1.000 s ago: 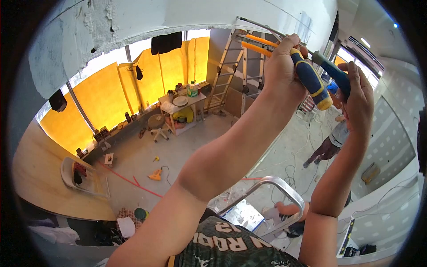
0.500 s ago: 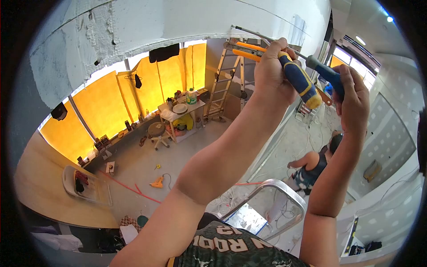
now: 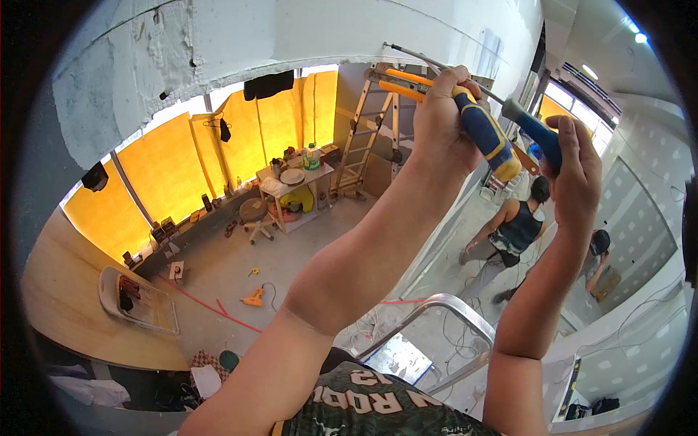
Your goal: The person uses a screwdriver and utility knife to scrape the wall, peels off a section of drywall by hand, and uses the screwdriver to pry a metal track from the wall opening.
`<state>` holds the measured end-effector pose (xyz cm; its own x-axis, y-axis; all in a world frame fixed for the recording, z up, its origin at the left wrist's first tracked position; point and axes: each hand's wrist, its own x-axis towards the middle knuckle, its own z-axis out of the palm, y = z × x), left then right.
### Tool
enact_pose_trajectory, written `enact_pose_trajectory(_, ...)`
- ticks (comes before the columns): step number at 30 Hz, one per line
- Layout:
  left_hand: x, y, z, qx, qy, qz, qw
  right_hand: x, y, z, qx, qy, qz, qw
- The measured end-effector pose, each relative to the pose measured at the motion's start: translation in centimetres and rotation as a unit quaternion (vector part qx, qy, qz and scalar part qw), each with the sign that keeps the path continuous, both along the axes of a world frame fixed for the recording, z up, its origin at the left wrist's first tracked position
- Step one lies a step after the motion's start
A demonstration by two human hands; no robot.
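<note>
My left hand [image 3: 445, 109] is raised near the lower edge of the white wall panel [image 3: 327, 29]. It is closed round an orange utility knife [image 3: 404, 82] and a tool with a blue and yellow handle [image 3: 486, 134]. In my right hand [image 3: 574, 156] is the blue handle of a long screwdriver [image 3: 533, 125]. The screwdriver's thin shaft runs left past my left hand, and its tip lies at the panel's lower edge.
An aluminium ladder's top rail [image 3: 465, 312] stands below my arms. Two people [image 3: 515, 231] are on the floor at right. A stepladder [image 3: 367, 134], a cluttered table [image 3: 298, 182], a stool [image 3: 253, 211] and an orange glue gun [image 3: 254, 296] are further off.
The person below at right has risen and moved, and a second person has come into view. My hands and the tools have barely shifted.
</note>
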<state>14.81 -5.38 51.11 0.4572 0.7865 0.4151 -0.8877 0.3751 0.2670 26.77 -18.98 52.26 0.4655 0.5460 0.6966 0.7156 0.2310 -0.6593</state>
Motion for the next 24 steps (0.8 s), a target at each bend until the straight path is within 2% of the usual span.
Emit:
enact_pose_trajectory(2, 0.0, 0.4, 0.2, 0.005, 0.001, -0.009, 1.000, -0.8, -0.3, 0.0, 0.092, -0.117, 0.003, 0.989)
enact_pose_trajectory(3, -0.1, 0.3, 0.3, 0.003, -0.001, -0.005, 1.000, -0.2, -0.2, -0.1, 0.122, -0.162, 0.048, 0.978)
enact_pose_trajectory(4, -0.2, 0.1, 0.4, 0.003, 0.000, -0.005, 1.000, 0.2, 0.2, -0.6, 0.122, -0.163, 0.051, 0.978)
enact_pose_trajectory(6, -0.3, 0.1, 0.6, 0.005, -0.001, -0.004, 1.000, 0.4, 0.9, -0.9, 0.212, -0.101, 0.175, 0.956)
enact_pose_trajectory(7, -0.1, 0.3, 0.6, 0.006, 0.001, -0.012, 1.000, 0.4, 0.9, -0.8, 0.213, -0.102, 0.174, 0.956)
enact_pose_trajectory(10, 0.2, 0.6, 0.1, 0.006, 0.003, -0.019, 1.000, -1.1, 0.5, -0.5, 0.105, 0.004, 0.110, 0.988)
enact_pose_trajectory(11, 0.3, 0.7, -0.1, 0.004, 0.004, -0.017, 1.000, -1.9, 0.2, -0.2, 0.106, 0.046, 0.095, 0.989)
enact_pose_trajectory(12, 0.2, 0.5, -0.1, 0.004, 0.005, -0.018, 1.000, -1.1, 0.2, -0.3, 0.106, 0.047, 0.094, 0.989)
enact_pose_trajectory(14, -0.2, 0.0, -0.1, -0.010, -0.004, -0.007, 1.000, 1.3, 0.1, -0.4, -0.013, 0.007, 0.022, 1.000)
enact_pose_trajectory(16, -0.3, 0.1, -0.3, 0.005, -0.016, -0.016, 1.000, 1.5, 0.1, -0.6, 0.009, -0.008, 0.056, 0.998)
enact_pose_trajectory(19, -0.5, 0.3, -0.1, 0.014, -0.032, -0.022, 0.999, 1.3, 0.8, -1.4, 0.213, -0.129, 0.149, 0.957)
enact_pose_trajectory(23, -0.6, 0.6, 0.1, 0.015, -0.021, -0.029, 0.999, 1.2, 1.9, -1.9, 0.247, -0.156, 0.169, 0.941)
enact_pose_trajectory(24, -0.5, 0.5, 0.0, 0.015, -0.021, -0.029, 0.999, -0.3, 1.4, -1.8, 0.198, -0.099, 0.123, 0.967)
